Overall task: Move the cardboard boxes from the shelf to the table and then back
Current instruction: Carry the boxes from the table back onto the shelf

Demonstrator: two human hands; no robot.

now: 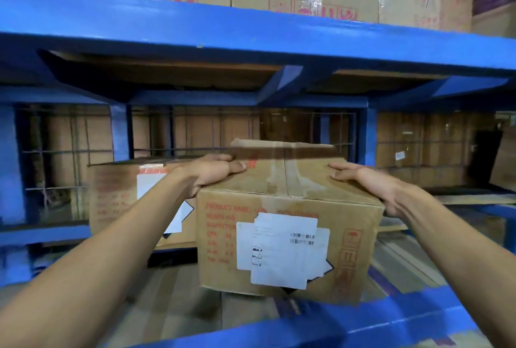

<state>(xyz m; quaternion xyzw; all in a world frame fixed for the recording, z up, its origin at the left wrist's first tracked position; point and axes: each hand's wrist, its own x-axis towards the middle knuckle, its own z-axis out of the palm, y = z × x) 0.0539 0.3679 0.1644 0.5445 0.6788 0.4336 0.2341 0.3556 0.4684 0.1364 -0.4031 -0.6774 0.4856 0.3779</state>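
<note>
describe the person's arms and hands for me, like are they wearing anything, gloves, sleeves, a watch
Both forearms are bare as far as the frame shows: no sleeves in view. The left hand and right hand wear no gloves, and no watch, bracelet or rings show on the visible sides.

We see two bare forearms coming in from the lower corners of the frame, one from the lower left and one from the lower right, and narrowing toward the middle. Neither carries a sleeve, cuff, watch, band or glove anywhere along the stretch that shows. The left hand (213,173), left of centre, is bare too, with no ring that we can make out; its fingers are slim and the nails short. The right hand (371,182), right of centre, is likewise bare and unadorned. Both wrists look lean, with tendons faintly raised. Motion blur softens the edges of both arms.
</note>
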